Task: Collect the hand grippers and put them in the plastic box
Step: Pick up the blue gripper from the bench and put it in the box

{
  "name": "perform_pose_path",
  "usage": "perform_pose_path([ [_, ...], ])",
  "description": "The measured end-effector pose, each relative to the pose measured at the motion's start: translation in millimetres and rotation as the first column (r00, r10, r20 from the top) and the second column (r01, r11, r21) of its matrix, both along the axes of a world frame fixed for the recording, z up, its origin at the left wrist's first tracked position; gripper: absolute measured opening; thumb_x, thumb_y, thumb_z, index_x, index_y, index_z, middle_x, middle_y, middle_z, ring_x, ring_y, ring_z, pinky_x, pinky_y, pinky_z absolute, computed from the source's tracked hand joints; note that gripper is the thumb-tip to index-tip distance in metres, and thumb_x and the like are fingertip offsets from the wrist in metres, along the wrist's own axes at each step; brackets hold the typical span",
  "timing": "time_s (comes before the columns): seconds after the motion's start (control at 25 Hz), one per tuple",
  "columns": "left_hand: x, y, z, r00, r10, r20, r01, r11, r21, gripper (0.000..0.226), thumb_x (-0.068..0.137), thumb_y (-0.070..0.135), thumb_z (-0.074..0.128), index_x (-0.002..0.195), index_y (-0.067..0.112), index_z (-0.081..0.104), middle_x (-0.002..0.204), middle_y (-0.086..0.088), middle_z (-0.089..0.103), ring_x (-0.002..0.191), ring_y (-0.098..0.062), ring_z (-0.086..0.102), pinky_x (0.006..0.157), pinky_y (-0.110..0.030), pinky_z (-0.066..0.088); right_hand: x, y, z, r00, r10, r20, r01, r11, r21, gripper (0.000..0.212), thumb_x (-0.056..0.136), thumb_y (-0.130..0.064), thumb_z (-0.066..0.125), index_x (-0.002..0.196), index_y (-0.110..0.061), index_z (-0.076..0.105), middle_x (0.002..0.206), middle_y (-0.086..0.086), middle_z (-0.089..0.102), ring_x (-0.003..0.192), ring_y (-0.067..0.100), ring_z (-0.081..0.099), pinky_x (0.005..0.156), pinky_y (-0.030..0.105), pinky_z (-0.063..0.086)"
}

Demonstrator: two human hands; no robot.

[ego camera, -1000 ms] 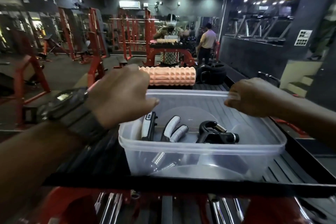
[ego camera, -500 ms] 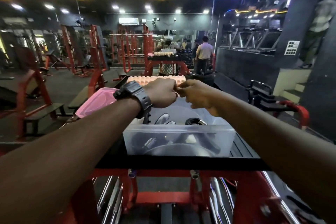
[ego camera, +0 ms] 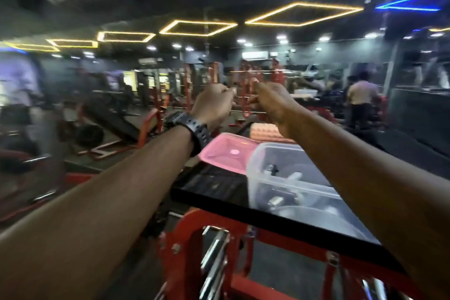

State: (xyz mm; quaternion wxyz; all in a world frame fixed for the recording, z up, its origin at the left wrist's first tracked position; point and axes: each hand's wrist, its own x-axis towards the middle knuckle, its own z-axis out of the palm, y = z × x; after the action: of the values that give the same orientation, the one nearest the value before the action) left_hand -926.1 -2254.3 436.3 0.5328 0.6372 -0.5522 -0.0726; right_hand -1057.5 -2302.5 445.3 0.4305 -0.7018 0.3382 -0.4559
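Both my hands are raised well above the desk (ego camera: 219, 190), left hand (ego camera: 214, 105) and right hand (ego camera: 272, 102) curled into loose fists, close together, holding nothing I can see. The box (ego camera: 258, 178) sits open on the desk at right, grippers (ego camera: 289, 178) blurred inside. A pink lid (ego camera: 226, 153) lies touching its far-left side. Collecting looks finished; next I judge the lid wants fitting on.
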Motion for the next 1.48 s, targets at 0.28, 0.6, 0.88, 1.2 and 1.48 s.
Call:
perform_pose_path([
  [0.28,175,206,-42,0.852,0.401,-0.336,-0.435,0.900,-0.030,0.059,0.083,0.067,0.044,0.081,0.012,0.068,0.072,-0.005,0.066,0.065,-0.024,0.060,0.064,-0.035,0.043,207,156,-42,0.852,0.524,-0.008,-0.522,0.849,0.081,0.036,0.099,-0.047,0.046,0.098,-0.016,0.065,0.091,0.005,0.065,0.083,0.019,0.058,0.078,0.035,0.046],
  [0.6,256,459,-180,0.468,0.666,-0.581,-0.771,0.629,0.101,0.056,0.095,0.062,0.039,0.080,0.013,0.063,0.073,-0.003,0.063,0.060,-0.016,0.055,0.051,-0.025,0.038,328,356,-187,0.629,0.773,-0.081,-0.719,0.619,0.316,0.035,0.099,-0.049,0.046,0.102,-0.017,0.062,0.100,0.003,0.067,0.088,0.016,0.059,0.081,0.038,0.051],
  [0.88,299,674,-342,0.330,0.725,-0.605,-0.880,0.469,0.081,0.057,0.096,0.063,0.032,0.085,0.016,0.061,0.080,0.001,0.062,0.070,-0.015,0.055,0.058,-0.029,0.039,408,543,-353,0.540,0.840,-0.050,-0.755,0.510,0.411,0.038,0.100,-0.048,0.044,0.107,-0.014,0.060,0.103,0.006,0.065,0.086,0.016,0.057,0.078,0.035,0.048],
  [1.2,337,818,-351,0.156,0.769,-0.620,-0.956,0.274,0.100,0.062,0.085,0.075,0.028,0.091,0.023,0.062,0.104,-0.003,0.066,0.095,-0.022,0.061,0.083,-0.037,0.047,488,680,-378,0.413,0.909,-0.055,-0.808,0.394,0.438,0.038,0.099,-0.052,0.042,0.102,-0.018,0.059,0.102,0.005,0.066,0.085,0.017,0.057,0.070,0.031,0.048],
  [1.48,439,820,-369,0.153,0.800,-0.579,-0.947,0.286,0.145,0.070,0.093,0.070,0.026,0.125,0.017,0.059,0.126,-0.003,0.060,0.111,-0.023,0.060,0.102,-0.045,0.046,615,688,-416,0.405,0.914,-0.031,-0.806,0.373,0.459,0.053,0.098,-0.053,0.042,0.116,-0.008,0.064,0.087,-0.002,0.063,0.070,0.011,0.053,0.065,0.029,0.046],
])
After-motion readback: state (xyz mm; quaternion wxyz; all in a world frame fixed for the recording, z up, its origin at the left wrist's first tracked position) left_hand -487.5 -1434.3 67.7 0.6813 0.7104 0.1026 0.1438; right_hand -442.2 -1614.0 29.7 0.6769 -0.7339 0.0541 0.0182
